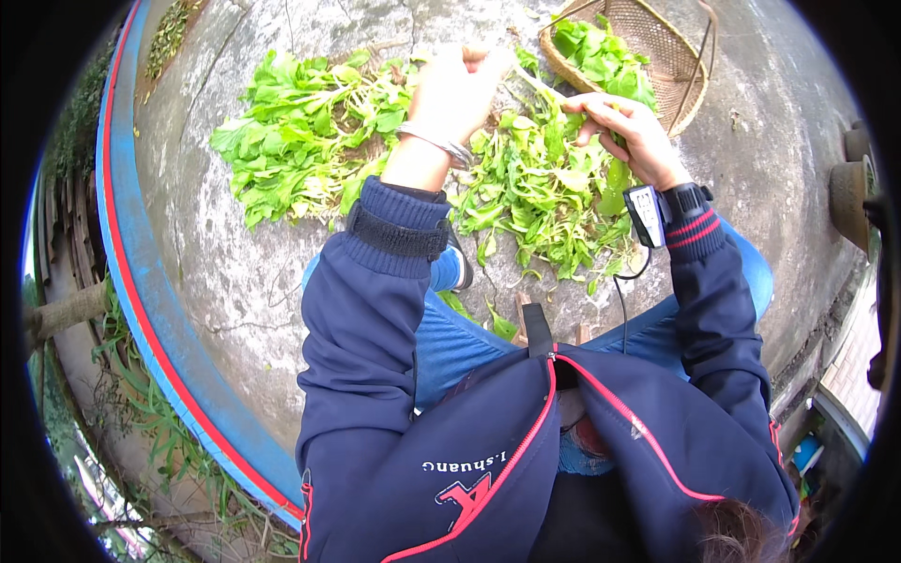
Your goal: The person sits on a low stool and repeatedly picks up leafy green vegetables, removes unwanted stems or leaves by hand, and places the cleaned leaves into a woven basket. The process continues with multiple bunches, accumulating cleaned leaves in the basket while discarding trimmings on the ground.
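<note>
Stretched over the leafy greens, my left hand (457, 88) is overexposed, with its fingers curled near the pale root end of a green plant (538, 86). My right hand (626, 130) has its thumb and fingers closed on the same plant, whose leaves hang beneath the palm. Under and between my hands lies a loose heap of leafy greens (542, 190) on the concrete. A larger pile of leafy greens (295, 141) spreads to the left of my left wrist. Behind my right hand, a woven basket (665, 42) holds more leafy greens (605, 60).
Cracked concrete ground (239, 281) surrounds the greens. A blue ledge with a red stripe (134, 288) curves along the left. Pots (850, 200) stand at the right edge. My bent knees flank the nearer heap, with stray leaves (501, 324) between them.
</note>
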`<state>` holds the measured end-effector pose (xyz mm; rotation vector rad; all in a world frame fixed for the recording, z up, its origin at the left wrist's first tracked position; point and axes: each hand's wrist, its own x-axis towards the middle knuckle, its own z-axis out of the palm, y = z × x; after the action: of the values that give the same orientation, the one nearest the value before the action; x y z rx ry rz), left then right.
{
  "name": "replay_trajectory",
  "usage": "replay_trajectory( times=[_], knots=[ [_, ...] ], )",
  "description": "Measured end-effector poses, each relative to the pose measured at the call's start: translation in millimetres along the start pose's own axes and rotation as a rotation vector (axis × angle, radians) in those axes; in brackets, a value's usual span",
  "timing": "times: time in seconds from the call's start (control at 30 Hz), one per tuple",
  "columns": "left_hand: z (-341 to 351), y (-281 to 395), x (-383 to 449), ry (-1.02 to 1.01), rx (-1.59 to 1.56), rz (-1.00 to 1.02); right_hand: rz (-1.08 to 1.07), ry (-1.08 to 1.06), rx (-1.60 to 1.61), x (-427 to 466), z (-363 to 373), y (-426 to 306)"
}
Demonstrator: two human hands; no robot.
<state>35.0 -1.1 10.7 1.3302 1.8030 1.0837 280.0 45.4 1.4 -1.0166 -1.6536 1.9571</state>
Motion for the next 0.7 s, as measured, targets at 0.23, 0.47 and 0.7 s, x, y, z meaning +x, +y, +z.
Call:
replay_trajectory(
  times=[0.23,0.47,0.7],
  knots=[
    [29.5,1.1,-4.8,-0.354,-0.424,-0.216,0.025,-0.009,-0.16,-40.3,1.5,-27.6],
    [31.6,4.5,-4.0,-0.611,-0.644,-0.25,0.061,0.142,-0.052,-23.9,-28.1,-19.1],
    [53.5,12.9,-8.9,-0.661,-0.659,-0.22,0.113,-0.081,0.154,-27.4,-15.3,-1.0]
  ],
)
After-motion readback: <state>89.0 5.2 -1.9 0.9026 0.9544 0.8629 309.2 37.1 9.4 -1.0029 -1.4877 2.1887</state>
